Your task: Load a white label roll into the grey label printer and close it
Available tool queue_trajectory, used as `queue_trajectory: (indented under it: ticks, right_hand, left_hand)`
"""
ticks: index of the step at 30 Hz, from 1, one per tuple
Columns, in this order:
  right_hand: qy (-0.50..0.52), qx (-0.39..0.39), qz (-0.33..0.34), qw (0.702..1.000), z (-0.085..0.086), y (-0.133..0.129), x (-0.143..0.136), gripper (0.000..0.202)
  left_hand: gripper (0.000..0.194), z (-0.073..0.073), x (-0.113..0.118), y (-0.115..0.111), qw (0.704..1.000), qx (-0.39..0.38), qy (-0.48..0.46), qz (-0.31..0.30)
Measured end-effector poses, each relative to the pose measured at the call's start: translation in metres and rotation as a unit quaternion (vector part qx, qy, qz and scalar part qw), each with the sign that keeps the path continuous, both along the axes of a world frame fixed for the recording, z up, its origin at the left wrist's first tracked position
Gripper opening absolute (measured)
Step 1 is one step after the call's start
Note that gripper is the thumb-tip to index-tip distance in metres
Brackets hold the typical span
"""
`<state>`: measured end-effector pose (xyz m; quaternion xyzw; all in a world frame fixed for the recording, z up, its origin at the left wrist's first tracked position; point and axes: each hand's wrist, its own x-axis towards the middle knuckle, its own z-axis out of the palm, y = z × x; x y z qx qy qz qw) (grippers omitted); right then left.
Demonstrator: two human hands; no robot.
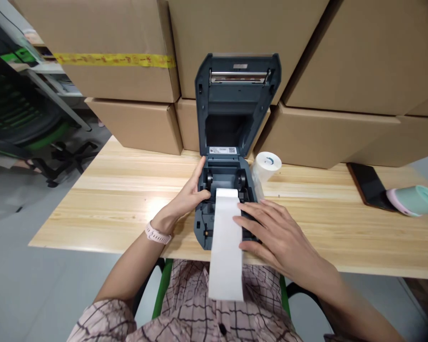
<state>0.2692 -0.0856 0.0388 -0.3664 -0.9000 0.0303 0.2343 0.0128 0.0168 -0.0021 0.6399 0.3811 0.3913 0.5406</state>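
A dark grey label printer (204, 228) sits on the wooden table in front of me with its lid (231, 107) raised. From inside it, a white paper strip (226, 247) runs toward me and hangs past the table's front edge. My left hand (189, 192) grips the printer's left side, thumb over the inner rim and fingers along the outside. Over the right side of the printer, my right hand (271, 232) has its fingers stretched out and apart, fingertips at the strip's right edge. Its palm side is hidden.
A white roll (267, 164) stands just right of the printer. Cardboard boxes (139, 123) line the table's back. Farther right lie a black phone (369, 185) and a mint-green cup-like object (415, 199). An office chair (28, 114) is on the floor at left.
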Motion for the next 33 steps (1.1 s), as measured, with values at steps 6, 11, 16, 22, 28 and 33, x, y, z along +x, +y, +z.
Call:
queue_trajectory:
  ticks: [6, 11, 16, 22, 28, 33]
  right_hand:
    - [-0.016, -0.010, 0.003, 1.000, -0.004, 0.003, -0.002, 0.044]
    - [-0.006, -0.039, 0.036, 0.999, -0.002, 0.003, -0.003, 0.062]
    - [-0.031, -0.055, 0.125, 0.990, -0.007, -0.004, -0.009, 0.100]
    - [0.080, -0.020, 0.113, 0.990, -0.021, -0.006, -0.016, 0.043]
    - [0.169, -0.079, 0.129, 0.974, -0.024, -0.003, -0.006, 0.031]
    - [0.162, -0.097, 0.126, 0.974, -0.023, -0.004, -0.005, 0.030]
  left_hand:
    - [0.107, 0.002, 0.001, -0.002, 1.000, -0.013, -0.013, -0.001]
    - [0.107, 0.004, 0.001, -0.002, 1.000, -0.019, -0.003, -0.008]
    - [0.109, 0.004, 0.000, 0.000, 1.000, -0.006, 0.009, -0.009]
    - [0.109, 0.003, -0.001, 0.001, 1.000, -0.004, 0.002, -0.003]
    - [0.111, 0.004, 0.002, -0.002, 1.000, -0.009, 0.006, -0.001]
    - [0.112, 0.008, 0.003, -0.004, 1.000, -0.003, 0.003, 0.002]
